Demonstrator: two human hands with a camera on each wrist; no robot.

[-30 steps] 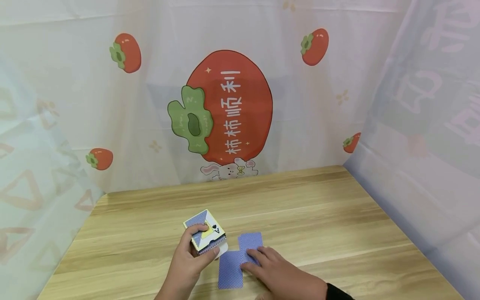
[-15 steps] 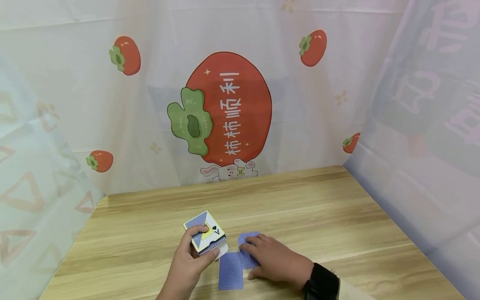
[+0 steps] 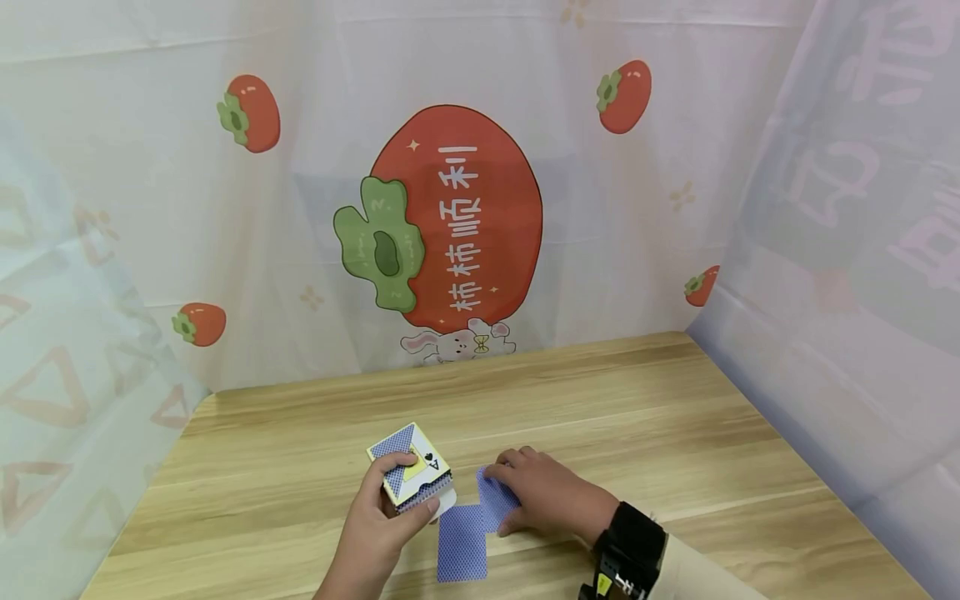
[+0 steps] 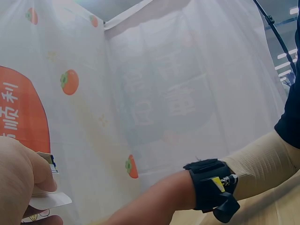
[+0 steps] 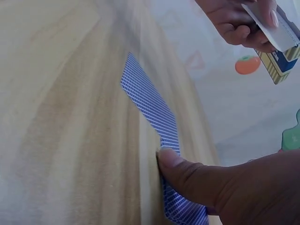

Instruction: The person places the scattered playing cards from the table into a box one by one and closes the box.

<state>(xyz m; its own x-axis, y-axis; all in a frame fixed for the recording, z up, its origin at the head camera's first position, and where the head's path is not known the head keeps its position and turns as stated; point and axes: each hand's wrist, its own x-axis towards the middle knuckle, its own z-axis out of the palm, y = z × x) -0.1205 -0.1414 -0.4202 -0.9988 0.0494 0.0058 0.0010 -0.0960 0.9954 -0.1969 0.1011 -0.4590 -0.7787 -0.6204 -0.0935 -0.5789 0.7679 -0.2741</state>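
Playing card (image 3: pixel 495 503), blue patterned back showing, was at the worktop (image 3: pixel 637 425), pinched in the right grip (image 3: pixel 546 493): thumb at the near edge, fingers at the far one. Its left edge met a second card (image 3: pixel 462 546) lying flat, same back; overlap could not be told. Left grip (image 3: pixel 377 518) was curled round a card box (image 3: pixel 418 472), held tilted above the worktop, "A" on its face, white flap (image 3: pixel 446 503) out. Black strap (image 3: pixel 632 542) sat on the right wrist.
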